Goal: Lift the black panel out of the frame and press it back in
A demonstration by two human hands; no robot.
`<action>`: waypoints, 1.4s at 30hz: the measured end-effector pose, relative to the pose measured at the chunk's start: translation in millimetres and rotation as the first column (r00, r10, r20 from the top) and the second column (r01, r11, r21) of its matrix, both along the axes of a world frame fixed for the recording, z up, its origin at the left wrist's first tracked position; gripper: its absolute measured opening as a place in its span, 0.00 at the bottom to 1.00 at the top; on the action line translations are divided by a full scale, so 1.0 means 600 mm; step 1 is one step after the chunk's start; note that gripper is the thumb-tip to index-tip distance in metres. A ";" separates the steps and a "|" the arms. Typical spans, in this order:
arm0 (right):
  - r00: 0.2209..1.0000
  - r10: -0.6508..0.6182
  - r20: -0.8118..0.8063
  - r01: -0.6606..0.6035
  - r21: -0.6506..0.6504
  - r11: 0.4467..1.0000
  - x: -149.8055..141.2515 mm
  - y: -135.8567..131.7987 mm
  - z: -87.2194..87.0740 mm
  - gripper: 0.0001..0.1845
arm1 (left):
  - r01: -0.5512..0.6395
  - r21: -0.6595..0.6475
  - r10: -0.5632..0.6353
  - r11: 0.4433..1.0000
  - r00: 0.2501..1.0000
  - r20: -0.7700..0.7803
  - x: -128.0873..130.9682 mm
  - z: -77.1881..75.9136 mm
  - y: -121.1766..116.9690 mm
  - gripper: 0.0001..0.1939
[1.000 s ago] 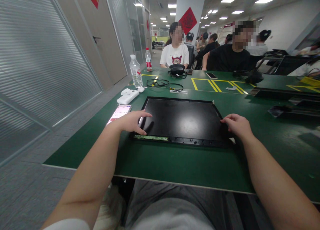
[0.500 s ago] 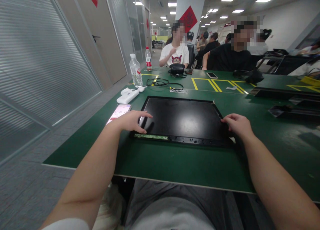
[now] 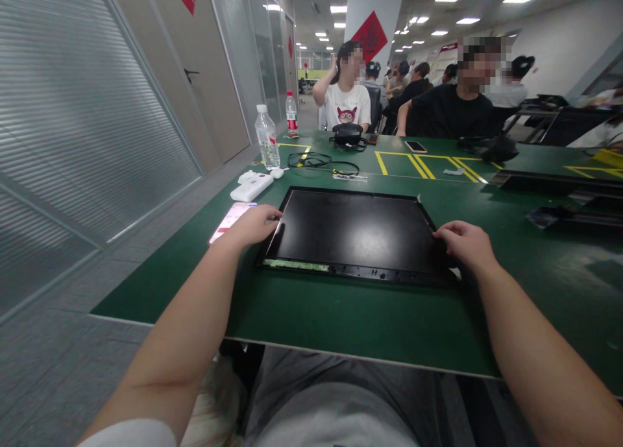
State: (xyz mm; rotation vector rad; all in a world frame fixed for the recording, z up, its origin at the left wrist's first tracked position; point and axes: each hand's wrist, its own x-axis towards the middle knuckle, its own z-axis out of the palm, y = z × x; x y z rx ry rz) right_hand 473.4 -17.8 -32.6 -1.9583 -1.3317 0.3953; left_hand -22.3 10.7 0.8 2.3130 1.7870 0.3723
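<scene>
A flat black display panel lies screen up on the green table in front of me, within a dark frame. A narrow green circuit board strip shows along the left part of its near edge. At the panel's left edge, my left hand has its thumb and fingers closed together on the rim. Across from it, my right hand pinches the right edge between thumb and forefinger. Its other fingers are curled. The exact contact under both sets of fingertips is hard to see.
Beside my left hand lies a lit phone, with a white device behind it. A water bottle, a red-capped bottle and black cables stand or lie farther back. Dark long parts are at right. Two people sit opposite.
My left hand has drawn back left from over the screen to its edge, and its spread fingers have closed. My right hand stays put. A person opposite has raised a hand to their head.
</scene>
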 end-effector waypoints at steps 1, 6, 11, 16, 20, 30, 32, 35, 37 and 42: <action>1.000 0.002 0.001 -0.002 0.002 1.000 0.000 0.000 0.000 0.09 | -0.006 0.005 0.007 1.000 1.000 -0.008 -0.001 -0.003 0.003 0.23; 0.989 0.018 0.144 -0.019 0.009 1.000 0.012 0.011 -0.007 0.14 | 0.018 0.017 -0.017 1.000 0.996 -0.089 0.002 -0.016 0.012 0.25; 0.949 0.115 0.293 -0.085 -0.114 0.990 0.030 0.027 -0.022 0.20 | 0.018 0.004 -0.017 1.000 0.992 -0.128 0.007 -0.022 0.013 0.26; 0.891 0.197 0.408 -0.138 -0.168 0.976 0.030 0.028 -0.025 0.25 | 0.020 0.000 -0.020 1.000 0.991 -0.130 0.008 -0.025 0.016 0.27; 0.910 0.194 0.368 -0.109 -0.240 0.965 0.021 0.024 -0.021 0.31 | 0.026 -0.001 -0.026 1.000 0.991 -0.134 0.008 -0.028 0.019 0.27; 0.989 0.079 0.123 -0.042 -0.279 0.959 0.002 0.022 -0.014 0.34 | 0.004 -0.009 -0.005 1.000 0.984 -0.178 0.012 -0.027 0.017 0.28; 0.990 0.078 0.121 -0.043 -0.271 0.962 0.001 0.023 -0.013 0.35 | 0.013 -0.023 -0.017 1.000 0.983 -0.181 0.012 -0.023 0.013 0.28; 0.991 0.079 0.111 -0.045 -0.277 0.960 0.001 0.023 -0.014 0.35 | 0.028 -0.068 -0.040 0.997 0.981 -0.188 0.010 -0.014 0.003 0.31; 0.992 0.081 0.100 -0.049 -0.282 0.958 0.003 0.024 -0.016 0.35 | 0.035 -0.122 -0.059 0.992 0.979 -0.196 0.005 -0.005 -0.005 0.38; 0.992 0.077 0.095 -0.049 -0.273 0.961 0.009 0.026 -0.020 0.34 | 0.104 -0.225 -0.148 0.969 0.971 -0.188 -0.011 0.017 -0.022 0.46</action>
